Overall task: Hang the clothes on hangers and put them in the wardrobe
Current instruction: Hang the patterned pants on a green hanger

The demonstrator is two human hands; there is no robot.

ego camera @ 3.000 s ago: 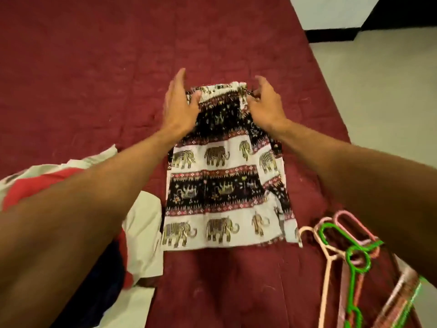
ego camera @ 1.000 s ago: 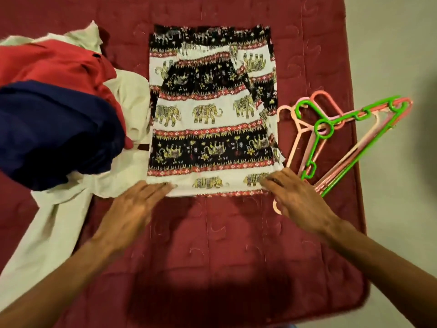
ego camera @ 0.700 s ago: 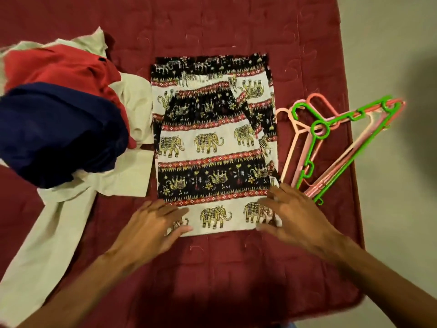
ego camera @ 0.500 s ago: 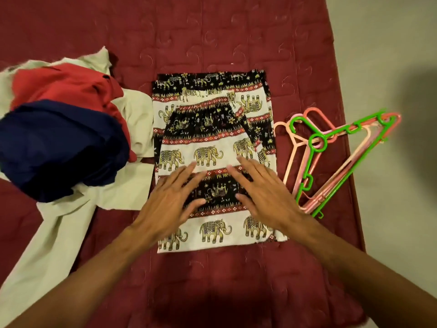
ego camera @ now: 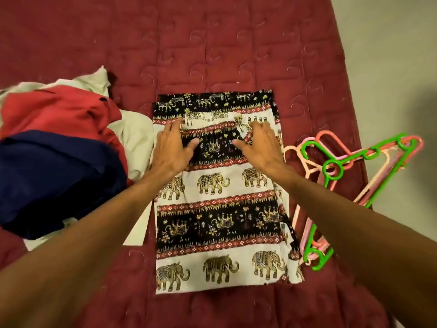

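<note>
My left hand (ego camera: pixel 171 150) and right hand (ego camera: pixel 259 147) lie flat, fingers (ego camera: pixel 261 130) spread, on limp black-and-white elephant-print cotton trousers (ego camera: pixel 217 209) mid-frame; light, probably best pinched at the waistband.

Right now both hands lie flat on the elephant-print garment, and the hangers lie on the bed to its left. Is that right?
Not quite. The head view shows the left hand and right hand flat on the elephant-print garment, but the hangers lie on the bed to its right. The pile of clothes is what lies to its left.
</note>
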